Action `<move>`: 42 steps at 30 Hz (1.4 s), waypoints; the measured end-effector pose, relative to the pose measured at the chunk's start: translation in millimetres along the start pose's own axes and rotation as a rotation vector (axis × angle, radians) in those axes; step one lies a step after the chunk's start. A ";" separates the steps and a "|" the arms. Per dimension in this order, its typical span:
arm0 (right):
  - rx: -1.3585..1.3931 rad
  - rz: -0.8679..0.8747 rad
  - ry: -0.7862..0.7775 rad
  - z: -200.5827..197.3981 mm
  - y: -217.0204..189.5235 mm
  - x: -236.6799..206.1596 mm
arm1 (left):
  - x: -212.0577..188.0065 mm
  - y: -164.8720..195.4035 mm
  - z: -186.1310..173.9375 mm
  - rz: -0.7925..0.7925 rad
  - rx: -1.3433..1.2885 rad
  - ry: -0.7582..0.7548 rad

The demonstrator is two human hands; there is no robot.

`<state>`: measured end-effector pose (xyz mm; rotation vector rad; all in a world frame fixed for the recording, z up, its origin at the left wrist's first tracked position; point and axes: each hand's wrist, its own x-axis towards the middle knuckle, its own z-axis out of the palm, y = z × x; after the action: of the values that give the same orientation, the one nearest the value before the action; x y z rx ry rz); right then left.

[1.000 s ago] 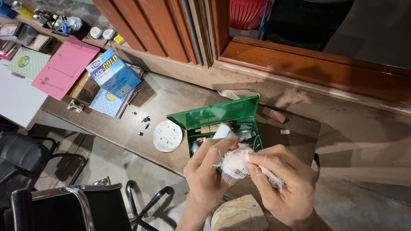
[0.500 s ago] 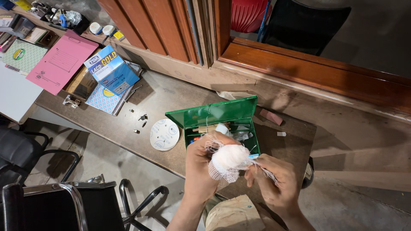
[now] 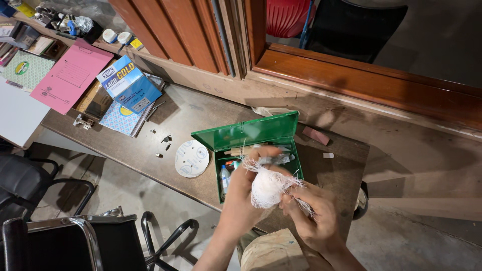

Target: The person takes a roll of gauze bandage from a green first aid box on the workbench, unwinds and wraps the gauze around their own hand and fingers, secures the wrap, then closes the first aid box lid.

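My left hand [image 3: 241,193] and my right hand [image 3: 314,216] together hold a white frayed gauze bundle [image 3: 267,186] in front of me, above the near edge of the brown table [image 3: 201,115]. The left fingers wrap the top and left side of the bundle. The right hand pinches its loose threads from the lower right. Just behind the hands, an open green metal box [image 3: 251,138] sits on the table, its lid raised, with small bottles and tubes inside.
A white round disc [image 3: 192,158] lies left of the box, near small dark screws [image 3: 165,139]. A blue carton [image 3: 128,83], a pink folder [image 3: 70,75] and clutter sit far left. Black chairs [image 3: 60,236] stand below the table. A pink eraser-like block [image 3: 316,135] lies right of the box.
The gauze bundle has stayed between both hands, which turned and shifted it slightly. The view has drifted a little.
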<state>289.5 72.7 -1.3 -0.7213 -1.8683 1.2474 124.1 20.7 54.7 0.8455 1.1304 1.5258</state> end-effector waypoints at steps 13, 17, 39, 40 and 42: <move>0.034 0.078 -0.114 -55.9 -26.1 50.3 | 4.3 -9.2 3.9 0.179 0.511 0.086; -0.144 -0.177 -0.310 -80.0 -52.9 64.1 | 4.4 -5.7 5.5 0.293 0.665 0.068; -0.310 -0.259 0.107 -47.3 -76.5 59.2 | 10.9 -14.1 16.9 0.352 0.749 0.000; -0.325 -0.273 0.129 -47.5 -73.3 54.8 | 12.8 -14.9 16.2 0.322 0.739 -0.009; -0.318 -0.328 0.159 -51.4 -62.0 55.9 | 13.5 -17.2 14.8 0.290 0.743 -0.032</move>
<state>299.1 119.9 84.0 -0.6243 -1.9762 0.6764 139.8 38.2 42.6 1.5797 1.6359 1.3002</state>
